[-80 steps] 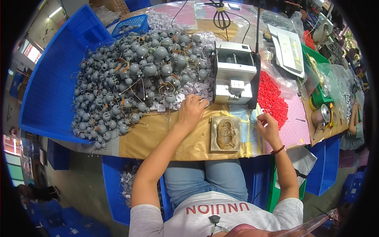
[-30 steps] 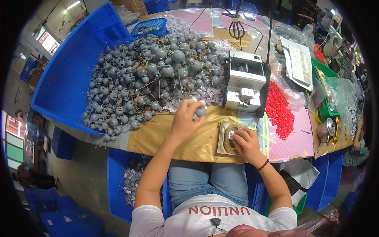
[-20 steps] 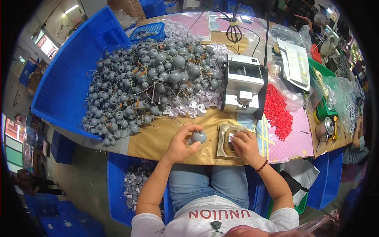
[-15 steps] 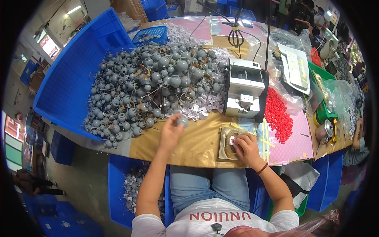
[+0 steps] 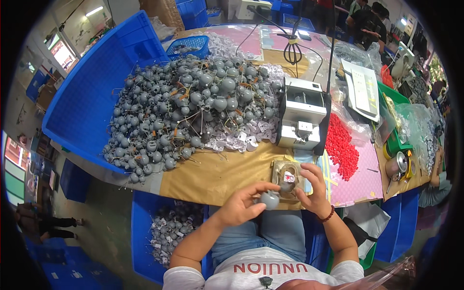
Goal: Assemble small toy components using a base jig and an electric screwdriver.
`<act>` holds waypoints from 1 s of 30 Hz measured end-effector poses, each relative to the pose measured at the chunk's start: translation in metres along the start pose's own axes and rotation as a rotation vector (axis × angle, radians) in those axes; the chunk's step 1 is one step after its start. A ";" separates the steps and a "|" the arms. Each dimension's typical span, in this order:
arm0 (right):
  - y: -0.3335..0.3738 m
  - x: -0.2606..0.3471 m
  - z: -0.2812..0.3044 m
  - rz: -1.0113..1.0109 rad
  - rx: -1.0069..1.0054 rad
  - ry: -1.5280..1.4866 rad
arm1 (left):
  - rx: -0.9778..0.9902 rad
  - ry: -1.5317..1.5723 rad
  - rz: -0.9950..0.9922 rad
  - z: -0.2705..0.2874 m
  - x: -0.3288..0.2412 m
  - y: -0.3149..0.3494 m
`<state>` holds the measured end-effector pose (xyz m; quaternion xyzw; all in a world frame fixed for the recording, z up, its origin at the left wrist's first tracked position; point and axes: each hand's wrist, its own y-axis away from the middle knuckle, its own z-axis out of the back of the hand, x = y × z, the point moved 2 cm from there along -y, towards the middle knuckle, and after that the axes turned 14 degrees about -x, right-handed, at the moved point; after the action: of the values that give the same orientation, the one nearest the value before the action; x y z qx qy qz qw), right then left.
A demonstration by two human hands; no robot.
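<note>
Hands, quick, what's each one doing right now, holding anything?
Left hand: closed on a round grey part.
Right hand: fingers curled at the tan fixture; whether it grips anything cannot be told.

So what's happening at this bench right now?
A seated person is working with small grey ball-shaped parts. The left hand holds one grey part near the table's front edge, while the right hand rests at a small tan fixture on the brown table top. Behind lies a big heap of wired grey parts, beside a grey-white benchtop machine and a pile of red pieces.
</note>
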<state>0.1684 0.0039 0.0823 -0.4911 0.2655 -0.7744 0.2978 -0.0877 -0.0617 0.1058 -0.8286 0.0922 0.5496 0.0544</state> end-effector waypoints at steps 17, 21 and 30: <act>0.009 -0.037 -0.007 -0.125 0.304 0.216 | -0.312 -0.788 -0.295 -0.022 0.090 -0.021; 0.007 -0.042 -0.016 0.041 0.325 0.337 | -0.261 -1.011 -0.466 -0.027 0.090 -0.029; 0.012 -0.040 -0.013 0.200 0.504 0.451 | -0.161 -1.078 -0.501 -0.028 0.089 -0.038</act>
<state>0.1723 0.0260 0.0449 -0.1904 0.1719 -0.8716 0.4178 -0.0211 -0.0380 0.0344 -0.4310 -0.1886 0.8681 0.1584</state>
